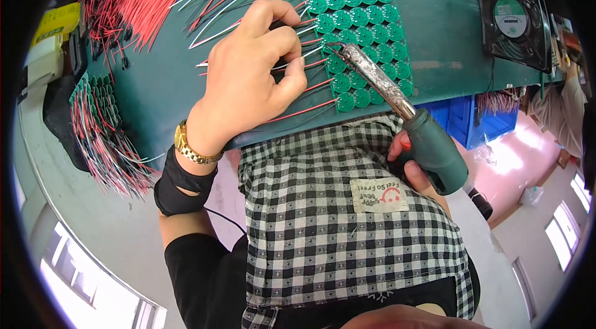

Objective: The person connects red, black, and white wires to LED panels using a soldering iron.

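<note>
While the right hand (pixel 417 173) has its grip closed around the soldering iron (pixel 434 149), the iron's tip is by the left side of the round green boards (pixel 359 17) on the bench (pixel 437 24). The left hand (pixel 248 74) has its grip pinched on a thin wire (pixel 313 51).

Left hand (pixel 251 77) palm down, back facing up, knuckles bent; thumb and index finger drawn in toward each other at the tips, other visible finger arched forward beyond them. Left wrist (pixel 198 167) runs nearly straight behind it; left forearm (pixel 181 226) comes up from below, bare between wrist and elbow. Right hand (pixel 423 183) sits to the right of the left one and closer to the torso, mostly hidden, fingers curled in a grip.
</note>
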### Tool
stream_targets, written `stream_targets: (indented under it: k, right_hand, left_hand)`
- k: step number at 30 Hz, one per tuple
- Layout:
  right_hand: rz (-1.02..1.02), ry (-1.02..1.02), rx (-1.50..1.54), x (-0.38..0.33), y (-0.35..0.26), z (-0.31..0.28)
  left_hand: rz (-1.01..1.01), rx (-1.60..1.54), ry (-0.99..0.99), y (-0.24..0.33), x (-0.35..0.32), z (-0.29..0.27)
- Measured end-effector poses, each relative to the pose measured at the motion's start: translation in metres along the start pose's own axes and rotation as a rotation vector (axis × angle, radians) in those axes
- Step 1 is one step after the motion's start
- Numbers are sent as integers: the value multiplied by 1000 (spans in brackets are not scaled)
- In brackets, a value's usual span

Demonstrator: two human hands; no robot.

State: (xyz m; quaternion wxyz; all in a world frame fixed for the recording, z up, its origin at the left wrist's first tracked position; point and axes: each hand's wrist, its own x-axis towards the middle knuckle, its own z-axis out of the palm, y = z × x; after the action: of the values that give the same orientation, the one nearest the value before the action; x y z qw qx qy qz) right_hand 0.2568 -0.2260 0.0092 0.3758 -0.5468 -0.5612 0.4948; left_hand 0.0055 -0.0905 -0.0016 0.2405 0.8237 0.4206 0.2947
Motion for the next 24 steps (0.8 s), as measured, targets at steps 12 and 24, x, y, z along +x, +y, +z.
stream_targets:
  k: [12, 24]
  right_hand:
    - [21, -16, -33, 0, -2, 1]
    - [47, 66, 251, -19, 22, 3]
  left_hand:
    - [60, 71, 1, -2, 0, 1]
    - [4, 75, -50, 0, -1, -1]
